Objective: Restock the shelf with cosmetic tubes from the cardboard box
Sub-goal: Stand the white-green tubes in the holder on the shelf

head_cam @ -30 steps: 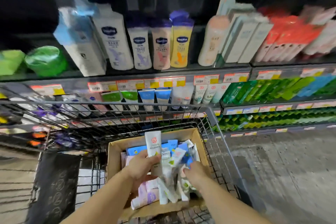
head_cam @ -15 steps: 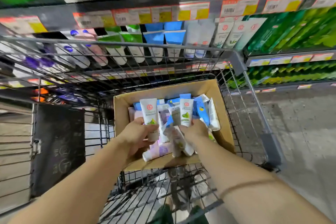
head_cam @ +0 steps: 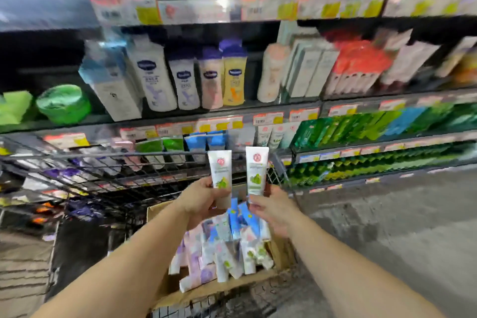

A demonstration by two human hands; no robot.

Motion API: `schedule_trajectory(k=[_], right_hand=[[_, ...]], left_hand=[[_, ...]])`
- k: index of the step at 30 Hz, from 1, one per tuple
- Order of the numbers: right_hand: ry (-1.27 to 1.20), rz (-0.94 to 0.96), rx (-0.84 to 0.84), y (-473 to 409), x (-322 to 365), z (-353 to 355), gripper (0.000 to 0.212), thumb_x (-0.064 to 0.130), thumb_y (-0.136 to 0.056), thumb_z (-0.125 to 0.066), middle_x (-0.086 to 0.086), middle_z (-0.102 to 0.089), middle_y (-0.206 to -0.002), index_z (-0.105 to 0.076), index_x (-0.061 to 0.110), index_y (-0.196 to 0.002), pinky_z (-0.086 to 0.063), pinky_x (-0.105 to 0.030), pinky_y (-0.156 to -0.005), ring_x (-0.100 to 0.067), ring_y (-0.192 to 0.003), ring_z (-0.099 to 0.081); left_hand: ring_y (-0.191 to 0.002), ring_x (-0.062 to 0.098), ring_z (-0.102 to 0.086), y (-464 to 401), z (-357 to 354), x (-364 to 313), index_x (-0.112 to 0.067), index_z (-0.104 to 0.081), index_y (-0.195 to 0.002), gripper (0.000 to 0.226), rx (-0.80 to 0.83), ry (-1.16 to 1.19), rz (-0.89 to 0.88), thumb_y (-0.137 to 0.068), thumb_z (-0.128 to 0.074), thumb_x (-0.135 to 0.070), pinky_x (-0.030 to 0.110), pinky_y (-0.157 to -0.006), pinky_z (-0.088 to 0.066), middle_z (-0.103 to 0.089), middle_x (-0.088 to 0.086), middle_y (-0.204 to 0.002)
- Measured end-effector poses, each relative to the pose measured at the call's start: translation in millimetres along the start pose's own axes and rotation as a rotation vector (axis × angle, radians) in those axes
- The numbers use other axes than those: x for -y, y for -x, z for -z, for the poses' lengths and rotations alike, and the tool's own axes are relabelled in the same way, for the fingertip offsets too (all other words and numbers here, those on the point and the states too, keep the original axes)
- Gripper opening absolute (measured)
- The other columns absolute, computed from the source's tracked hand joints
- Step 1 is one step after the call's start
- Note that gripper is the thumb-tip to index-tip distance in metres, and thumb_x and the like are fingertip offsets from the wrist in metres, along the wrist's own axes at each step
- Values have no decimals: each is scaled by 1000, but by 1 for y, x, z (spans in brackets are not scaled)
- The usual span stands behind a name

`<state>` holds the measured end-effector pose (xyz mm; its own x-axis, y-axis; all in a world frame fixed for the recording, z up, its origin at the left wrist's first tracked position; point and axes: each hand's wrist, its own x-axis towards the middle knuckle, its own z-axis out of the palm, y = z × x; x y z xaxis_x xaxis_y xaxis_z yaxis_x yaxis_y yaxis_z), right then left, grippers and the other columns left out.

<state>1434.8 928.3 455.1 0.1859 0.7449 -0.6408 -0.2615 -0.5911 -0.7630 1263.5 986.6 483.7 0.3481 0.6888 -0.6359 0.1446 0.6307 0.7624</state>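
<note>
The shelf fills the upper half of the frame, with lotion bottles in its centre row. Below it my wire cart holds the cardboard box at lower centre, heaped with cosmetic tubes. Above the box, my left hand grips one white tube upright, and my right hand pinches a second white tube just beside it, the two hands apart.

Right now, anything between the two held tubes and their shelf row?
Yes: the cart's wire front wall stands between them. Left hand and right hand hold each tube above its top rail; matching tubes sit beyond.
</note>
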Motion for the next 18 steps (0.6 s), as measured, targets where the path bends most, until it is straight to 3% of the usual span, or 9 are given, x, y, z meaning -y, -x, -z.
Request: schedule_trajectory(k=[3,6,9,11,13,15,18], right_hand=[[-98,118,47,35,58,39,23,-5,-90,-59,-6,-65,-92,-56,10,-106,-54,-25,-68,-17,-79,-62],[-172,233,43,68,106,98,27,-11,-88,-57,-11,-65,-97,-56,10,-105,-55,-25,-71,-20,-84,-61],[-249,336,15,97,144,179,29,-11,-89,-56,-16,-63,-100,-54,4,-113,-52,-30,-73,-23,-81,-59],[-294,399,-5,120,168,240,27,-4,-91,-58,-11,-67,-94,-54,4,-116,-54,-30,-67,-20,-74,-61],[-281,478,-35,143,184,308,24,0,-92,-58,-6,-65,-82,-52,4,-116,-49,-27,-56,-16,-62,-57],[-267,543,-75,165,200,378,28,3,-93,-58,-7,-66,-86,-51,5,-120,-51,-28,-60,-19,-67,-60],[-222,613,-165,200,221,476,29,9,-92,-61,-10,-68,-104,-54,9,-120,-52,-39,-86,-25,-90,-62]], left_hand=[[-74,21,-67,5,-47,-55,-6,-64,-105,16,82,-9,-96,-89,-64,-5,32,-63,-57,-72,14,-97],[-86,25,-69,16,-115,-108,-7,-64,-109,18,162,-23,-201,-91,-62,-7,36,-74,-58,-75,9,-95],[-84,17,-71,28,-201,-149,-4,-59,-115,25,339,-64,-332,-91,-61,-8,37,-80,-56,-75,3,-91],[-99,18,-70,39,-268,-170,-10,-59,-120,49,448,-108,-421,-77,-77,-23,43,-93,-52,-74,1,-106],[-105,21,-68,44,-344,-182,-17,-62,-119,76,479,-138,-489,-52,-92,-37,47,-96,-49,-71,2,-115],[-103,23,-68,47,-423,-190,-16,-63,-116,58,463,-113,-536,-64,-86,-24,48,-93,-51,-71,4,-115],[-104,27,-68,46,-527,-200,-14,-62,-119,33,477,-111,-580,-87,-67,-8,52,-95,-51,-72,5,-113]])
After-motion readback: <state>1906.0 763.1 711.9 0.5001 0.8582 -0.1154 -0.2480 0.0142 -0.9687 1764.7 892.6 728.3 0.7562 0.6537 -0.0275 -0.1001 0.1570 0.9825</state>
